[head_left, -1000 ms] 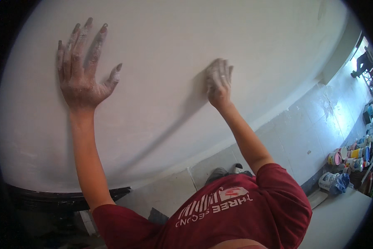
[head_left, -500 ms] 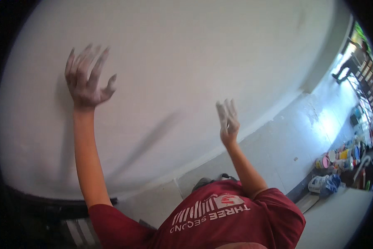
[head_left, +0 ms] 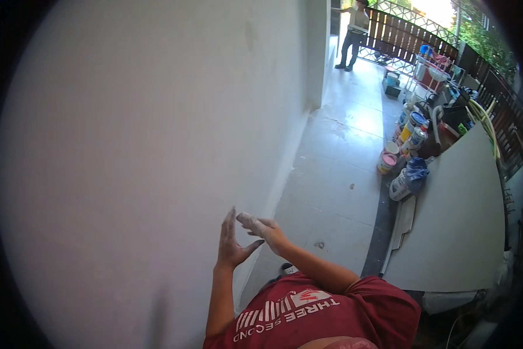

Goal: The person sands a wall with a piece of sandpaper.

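Observation:
My left hand [head_left: 231,244] is raised with fingers straight up and thumb out, palm turned toward my right hand, just off the white wall [head_left: 145,151]. My right hand [head_left: 262,228], coated in white dust, reaches leftward with its fingertips close to the left palm. Neither hand holds anything. My red shirt [head_left: 308,314] fills the lower edge, and both forearms rise from it.
A pale tiled floor [head_left: 337,174] runs along the wall. Paint buckets and cans [head_left: 404,148] line its right side, next to a blue-topped sack [head_left: 408,177] and a large white board [head_left: 459,221]. Far off, another person [head_left: 354,32] stands by a wooden fence [head_left: 407,32].
Both hands have left the wall, come down and drawn together in front of me. The view has swung downward, showing the floor and walkway.

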A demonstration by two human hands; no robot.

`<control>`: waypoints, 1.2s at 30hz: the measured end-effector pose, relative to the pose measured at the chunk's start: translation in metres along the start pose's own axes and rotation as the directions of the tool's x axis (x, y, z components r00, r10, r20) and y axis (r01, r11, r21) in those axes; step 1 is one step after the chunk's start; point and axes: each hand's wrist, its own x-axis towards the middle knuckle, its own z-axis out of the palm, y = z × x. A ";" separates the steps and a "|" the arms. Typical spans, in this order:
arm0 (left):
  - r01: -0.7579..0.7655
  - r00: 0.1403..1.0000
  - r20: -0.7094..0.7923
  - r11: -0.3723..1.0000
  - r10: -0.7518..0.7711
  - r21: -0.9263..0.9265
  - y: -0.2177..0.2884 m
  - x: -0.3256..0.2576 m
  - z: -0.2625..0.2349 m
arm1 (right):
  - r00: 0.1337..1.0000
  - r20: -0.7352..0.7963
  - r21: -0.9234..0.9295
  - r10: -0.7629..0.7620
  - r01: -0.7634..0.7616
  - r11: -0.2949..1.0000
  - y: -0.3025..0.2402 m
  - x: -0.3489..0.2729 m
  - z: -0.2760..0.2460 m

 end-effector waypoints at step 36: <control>0.440 0.741 0.303 0.092 -0.599 -0.893 -0.037 -0.224 -0.033 | 0.893 0.383 -0.794 -0.234 0.448 0.411 0.110 -0.129 0.110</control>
